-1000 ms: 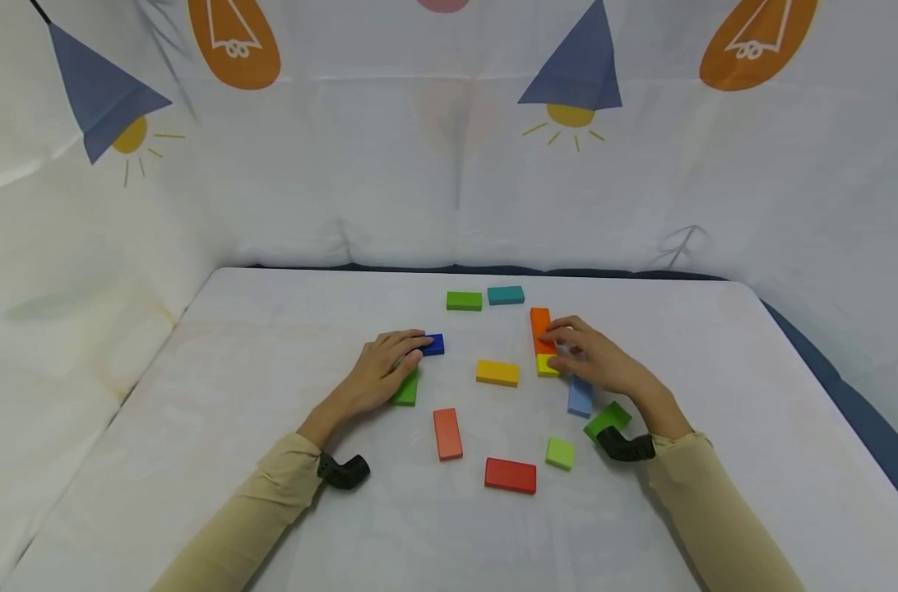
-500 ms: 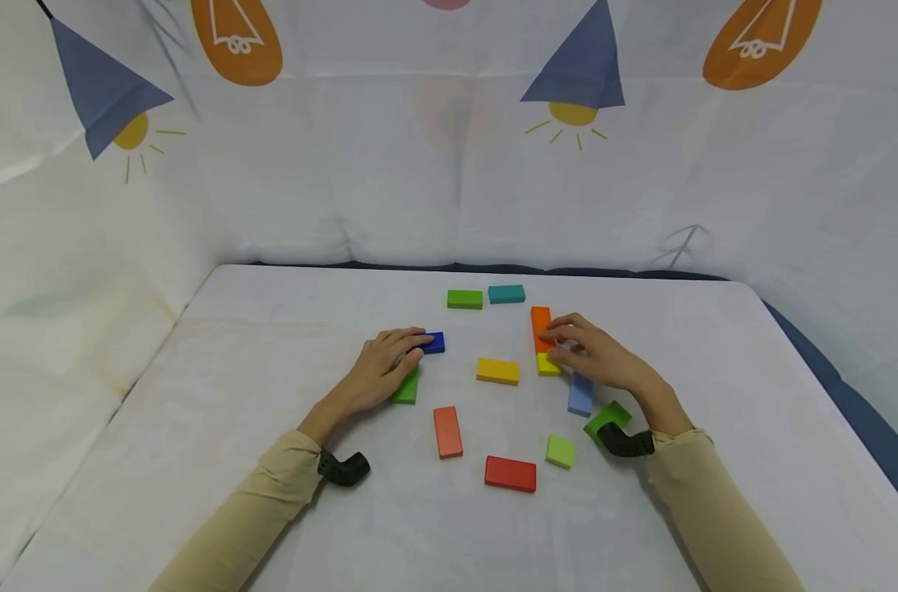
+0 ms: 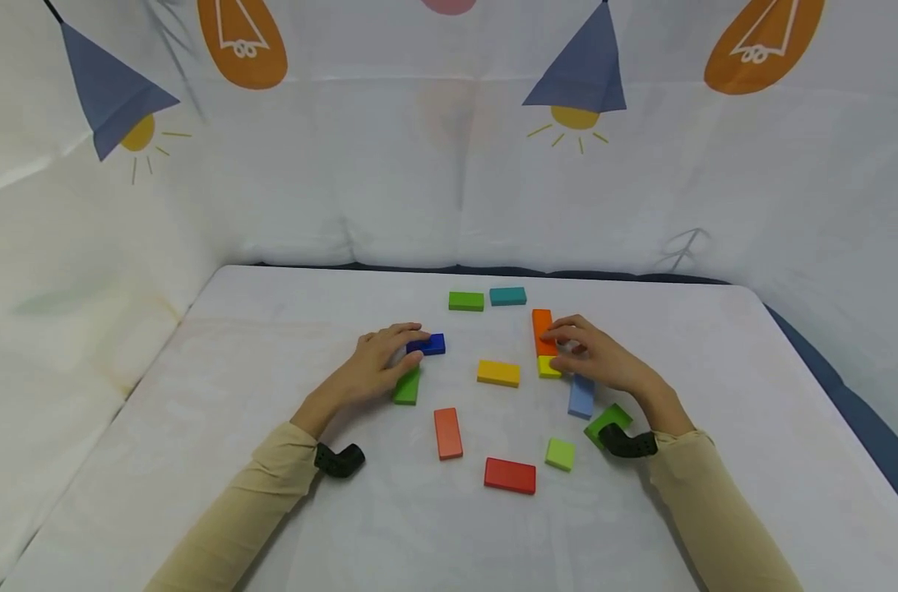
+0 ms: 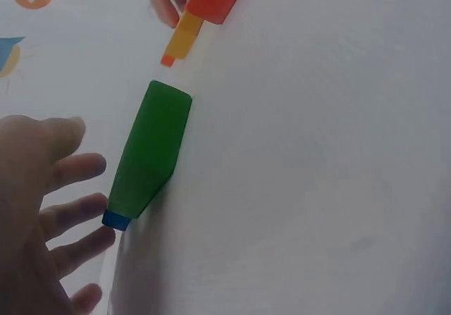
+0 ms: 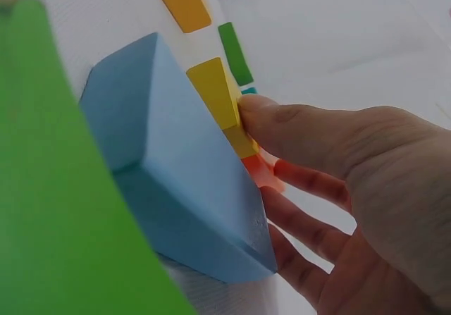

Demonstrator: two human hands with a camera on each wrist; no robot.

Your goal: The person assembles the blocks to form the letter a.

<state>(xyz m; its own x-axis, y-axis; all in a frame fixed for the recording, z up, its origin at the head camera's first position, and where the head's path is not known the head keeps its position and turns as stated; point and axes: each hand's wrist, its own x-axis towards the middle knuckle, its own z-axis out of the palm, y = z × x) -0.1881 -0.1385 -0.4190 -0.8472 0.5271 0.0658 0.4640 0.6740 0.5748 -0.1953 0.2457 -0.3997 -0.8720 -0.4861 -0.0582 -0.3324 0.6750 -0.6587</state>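
My left hand [image 3: 371, 362] hovers with loosely spread fingers over a dark blue block [image 3: 428, 344] and beside a green block [image 3: 407, 386]. In the left wrist view the fingers lie beside the green block [image 4: 148, 153], and the blue block [image 4: 115, 220] shows behind it near the fingertips. My right hand [image 3: 597, 355] has its thumb against a small yellow block [image 5: 220, 96]. Its relaxed fingers reach to the orange block [image 3: 542, 331], which stands end to end with the yellow one. Under this hand lies a light blue block [image 3: 580, 396], and a green block [image 3: 613, 418] is near the wrist.
A yellow-orange block [image 3: 497, 373] lies between the hands. Nearer are a salmon block [image 3: 448, 433], a red block [image 3: 510, 476] and a lime block [image 3: 560, 454]. Farther back on the white table [image 3: 286, 329] are a green block [image 3: 466, 301] and a teal block [image 3: 508, 296].
My left hand has lifted slightly and drawn a little to the left, so more of the dark blue block shows. The right hand and the blocks have stayed in place.
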